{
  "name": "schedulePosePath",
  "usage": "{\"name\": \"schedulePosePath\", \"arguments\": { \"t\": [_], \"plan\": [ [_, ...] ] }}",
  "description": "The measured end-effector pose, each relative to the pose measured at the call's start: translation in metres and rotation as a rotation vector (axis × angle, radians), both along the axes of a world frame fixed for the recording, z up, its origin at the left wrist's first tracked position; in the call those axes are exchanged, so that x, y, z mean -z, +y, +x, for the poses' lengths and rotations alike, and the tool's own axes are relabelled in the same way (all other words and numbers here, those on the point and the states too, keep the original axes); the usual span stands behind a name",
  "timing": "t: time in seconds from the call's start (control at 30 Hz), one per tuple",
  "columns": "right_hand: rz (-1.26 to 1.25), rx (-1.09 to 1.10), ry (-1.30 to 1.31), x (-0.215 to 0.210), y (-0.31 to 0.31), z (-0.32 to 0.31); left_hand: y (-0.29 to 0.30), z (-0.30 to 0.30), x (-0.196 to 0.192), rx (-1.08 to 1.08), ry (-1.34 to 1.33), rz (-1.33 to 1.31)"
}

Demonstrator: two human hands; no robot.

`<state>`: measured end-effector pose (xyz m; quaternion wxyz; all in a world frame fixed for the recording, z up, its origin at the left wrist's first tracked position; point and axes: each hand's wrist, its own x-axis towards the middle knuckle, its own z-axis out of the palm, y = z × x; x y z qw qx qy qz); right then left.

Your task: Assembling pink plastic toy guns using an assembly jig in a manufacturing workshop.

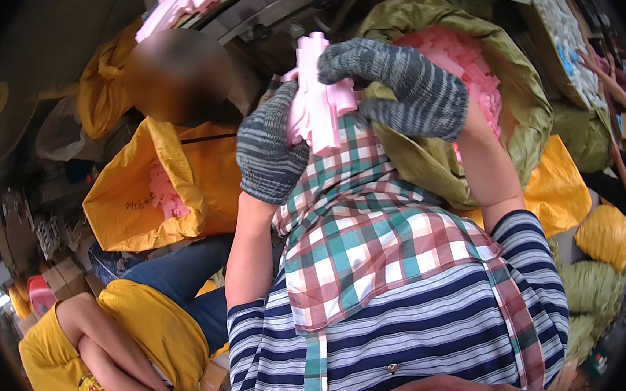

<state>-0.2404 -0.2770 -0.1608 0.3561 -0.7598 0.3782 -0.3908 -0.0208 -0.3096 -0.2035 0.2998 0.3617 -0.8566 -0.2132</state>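
Note:
A pale pink plastic toy gun (314, 96) is held up in front of my chest, its long part upright and its narrow end at the top. My left hand (269, 151), in a grey striped knit glove, grips its left side. From the right, my right hand (407, 89), gloved alike, closes on the upper and middle part with thumb and fingers. Just behind my right hand, an olive-green woven sack (534, 104) lies open, filled with pink plastic pieces (480, 79).
To the left, an open yellow sack (122, 203) holds more pink pieces (166, 192). A person in a yellow shirt (146, 311) sits close by on that side. Another pink toy gun (177, 8) lies near metal machinery (269, 11) ahead. A bin of white pieces (560, 21) stands far right.

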Motion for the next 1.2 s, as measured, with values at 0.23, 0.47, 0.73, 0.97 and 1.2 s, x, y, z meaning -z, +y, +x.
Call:
{"name": "schedulePosePath", "arguments": {
  "t": [0.23, 0.47, 0.73, 0.97, 1.2],
  "plan": [
    [-0.195, 0.037, 0.214, -0.006, -0.009, 0.006, -0.011, 0.009, -0.001, -0.135, -0.116, -0.326],
    [-0.095, 0.175, -0.2, -0.017, -0.017, -0.05, -0.1, 0.039, -0.044, -0.465, -0.163, -0.821],
    [-0.055, 0.101, -0.348, -0.025, -0.051, -0.028, -0.144, 0.047, -0.102, -0.507, -0.564, -0.352],
    [-0.315, 0.075, 0.09, -0.04, -0.147, 0.007, -0.068, 0.129, -0.047, -0.687, -0.28, -0.699],
    [-0.544, -0.02, 0.475, -0.039, -0.212, 0.017, -0.033, 0.2, -0.002, -1.015, -0.67, -0.313]
  ]
}}
